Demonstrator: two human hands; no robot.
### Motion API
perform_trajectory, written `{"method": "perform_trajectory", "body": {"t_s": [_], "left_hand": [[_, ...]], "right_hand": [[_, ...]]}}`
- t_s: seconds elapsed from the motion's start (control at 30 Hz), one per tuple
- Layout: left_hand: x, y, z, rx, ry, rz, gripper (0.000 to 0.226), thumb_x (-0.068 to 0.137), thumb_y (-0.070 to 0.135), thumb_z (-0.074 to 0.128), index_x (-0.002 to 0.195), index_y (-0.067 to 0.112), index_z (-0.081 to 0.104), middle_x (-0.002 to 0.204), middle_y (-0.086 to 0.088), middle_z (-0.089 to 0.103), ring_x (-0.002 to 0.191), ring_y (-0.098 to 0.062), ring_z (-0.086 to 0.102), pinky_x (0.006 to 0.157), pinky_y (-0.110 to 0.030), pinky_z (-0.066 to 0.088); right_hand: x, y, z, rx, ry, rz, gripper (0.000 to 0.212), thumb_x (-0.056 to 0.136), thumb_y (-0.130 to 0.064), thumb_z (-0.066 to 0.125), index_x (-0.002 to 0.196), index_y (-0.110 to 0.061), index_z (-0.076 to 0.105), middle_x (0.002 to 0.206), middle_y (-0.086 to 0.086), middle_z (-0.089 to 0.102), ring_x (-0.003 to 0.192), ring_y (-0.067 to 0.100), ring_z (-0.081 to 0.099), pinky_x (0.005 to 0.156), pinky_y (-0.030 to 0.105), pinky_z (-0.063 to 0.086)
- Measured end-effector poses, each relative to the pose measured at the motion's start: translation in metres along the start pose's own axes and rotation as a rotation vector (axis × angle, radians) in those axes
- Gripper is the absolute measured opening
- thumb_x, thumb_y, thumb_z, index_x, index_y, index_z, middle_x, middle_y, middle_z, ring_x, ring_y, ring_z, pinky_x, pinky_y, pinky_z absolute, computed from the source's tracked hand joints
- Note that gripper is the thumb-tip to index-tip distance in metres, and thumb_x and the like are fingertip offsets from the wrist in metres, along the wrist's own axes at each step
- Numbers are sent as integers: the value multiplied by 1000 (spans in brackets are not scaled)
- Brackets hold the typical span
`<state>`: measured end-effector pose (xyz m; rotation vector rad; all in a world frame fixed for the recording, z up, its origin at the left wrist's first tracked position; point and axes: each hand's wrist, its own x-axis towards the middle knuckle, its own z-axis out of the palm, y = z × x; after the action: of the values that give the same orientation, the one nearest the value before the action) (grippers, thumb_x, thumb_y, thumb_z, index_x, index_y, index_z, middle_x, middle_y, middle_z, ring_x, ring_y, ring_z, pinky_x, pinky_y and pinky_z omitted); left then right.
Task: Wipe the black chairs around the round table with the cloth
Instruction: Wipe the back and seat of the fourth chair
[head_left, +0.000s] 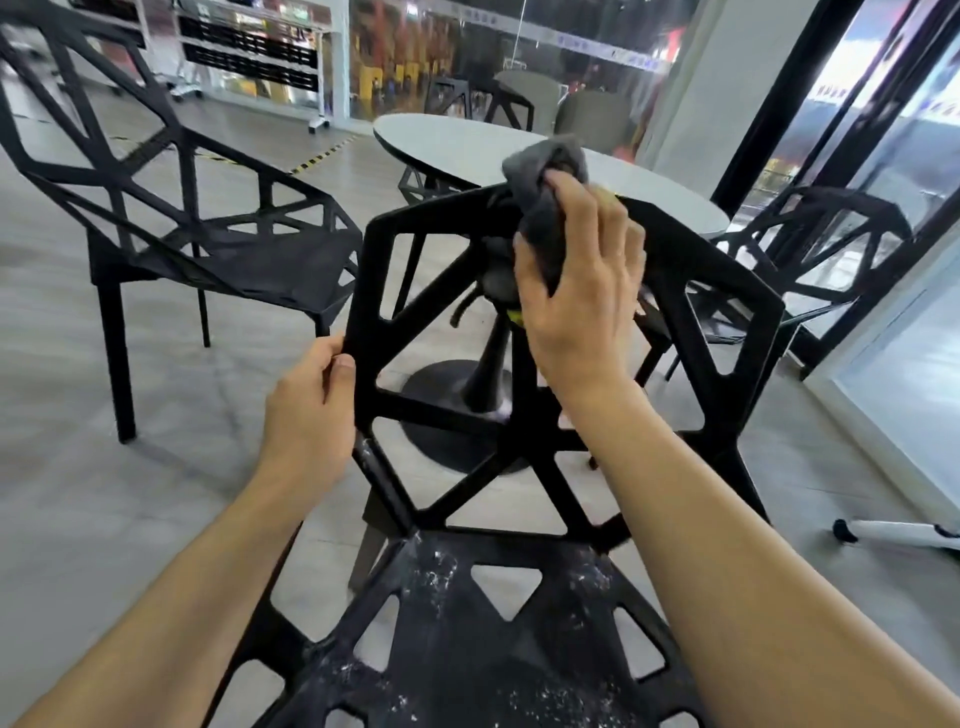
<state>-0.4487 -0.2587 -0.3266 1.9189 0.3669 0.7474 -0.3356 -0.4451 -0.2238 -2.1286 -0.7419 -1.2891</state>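
A black lattice chair (519, 447) stands right in front of me, its back toward the round white table (457, 145). My left hand (311, 405) grips the left edge of the chair's back. My right hand (582, 280) holds a bunched grey cloth (540, 192) against the top rail of the back. The seat at the bottom of the view carries white specks and dust. Another black chair (197, 228) stands to the left, and a third black chair (810, 244) stands to the right of the table.
The table rests on a black pedestal base (447, 415). Dark glass doors and a white panel (904, 384) line the right side. A white bar with a caster (893, 535) lies on the floor at the right. More chairs stand beyond the table.
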Motion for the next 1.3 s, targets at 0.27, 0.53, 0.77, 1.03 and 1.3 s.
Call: {"method": "perform_trajectory", "body": {"t_s": [0.27,0.53,0.77,1.03,1.3], "left_hand": [[1,1,2,77,29,27,25,107,20,42,118,20,65,90,5,71,81,-9,63,62,-9,39],[-3,5,1,18,31,-5,24,107,23,41,112,27,65,87,0,71,78,-16,61,59,-16,41],[-1,7,0,84,48,-9,25,106,21,43,119,21,65,91,11,69,82,1,60,63,-3,38],[-4,0,-15,-6,-28,-32,26,105,21,45,122,27,65,107,13,70,100,-3,65,90,-24,50],[-91,-1,-82,175,-189,-173,36,99,5,55,111,35,70,101,23,71,99,9,64,90,-9,46]], "right_hand": [[-113,23,27,-195,-280,-66,55,85,-23,70,136,-21,46,140,13,41,112,36,45,92,51,47],[-10,40,-20,-237,55,50,44,88,-22,60,132,-20,57,131,11,53,113,33,48,96,41,38],[-87,60,5,-260,-245,89,52,86,-21,63,135,-10,50,129,23,46,103,41,45,87,52,48],[-104,10,-5,89,-173,239,41,94,-21,60,134,-15,50,121,10,46,107,25,45,90,35,43],[-111,-2,32,-5,-246,306,52,93,-16,57,142,-20,40,139,15,39,111,37,42,97,53,43]]}}
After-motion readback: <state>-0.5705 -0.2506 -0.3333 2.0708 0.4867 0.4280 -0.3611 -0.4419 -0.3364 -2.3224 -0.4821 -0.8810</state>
